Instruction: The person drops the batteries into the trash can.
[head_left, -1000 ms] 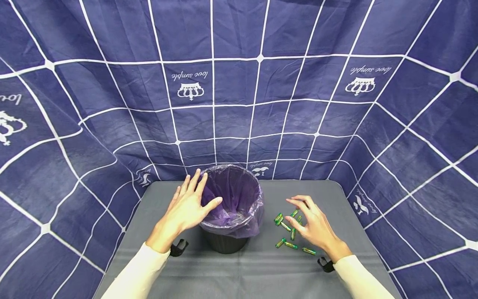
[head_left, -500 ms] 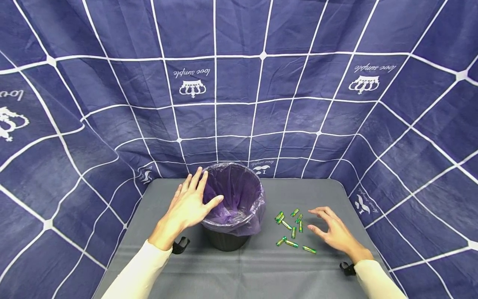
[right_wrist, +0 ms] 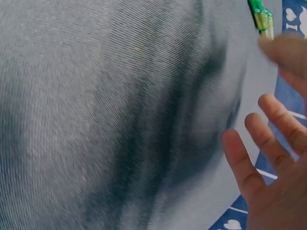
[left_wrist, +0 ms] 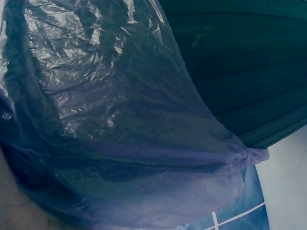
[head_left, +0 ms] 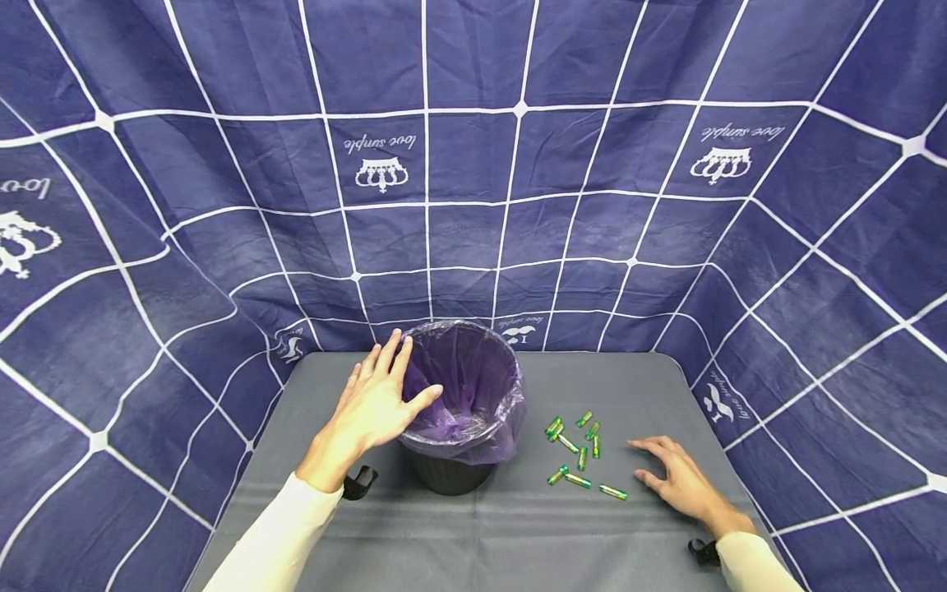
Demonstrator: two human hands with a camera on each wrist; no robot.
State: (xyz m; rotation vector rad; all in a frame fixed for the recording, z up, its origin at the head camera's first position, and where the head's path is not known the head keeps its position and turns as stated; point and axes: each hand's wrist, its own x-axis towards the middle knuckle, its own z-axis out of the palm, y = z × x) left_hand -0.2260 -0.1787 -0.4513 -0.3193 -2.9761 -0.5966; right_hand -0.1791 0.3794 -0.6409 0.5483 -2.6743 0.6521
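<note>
My left hand (head_left: 373, 407), fingers spread, rests at the left rim of a black trash bin (head_left: 447, 477). A translucent purple bag (head_left: 510, 423) lines the bin and folds down over its rim; up close it fills much of the left wrist view, over the ribbed bin wall (left_wrist: 240, 67). On the right, my right hand (head_left: 684, 485) is relaxed with nothing in it, low over the table. Several green and gold batteries (head_left: 583, 458) lie scattered between the bin and that hand. In the right wrist view, a few batteries (right_wrist: 259, 17) show beyond the fingers.
A grey cloth covers the table (head_left: 518, 543). Blue curtain (head_left: 473, 230) with white grid lines stands behind it and at both sides. Black straps (head_left: 360, 483) sit at both wrists.
My right hand has drawn back to the right and toward me, away from above the batteries, its fingers loosening. The left hand stays at the bin's rim.
</note>
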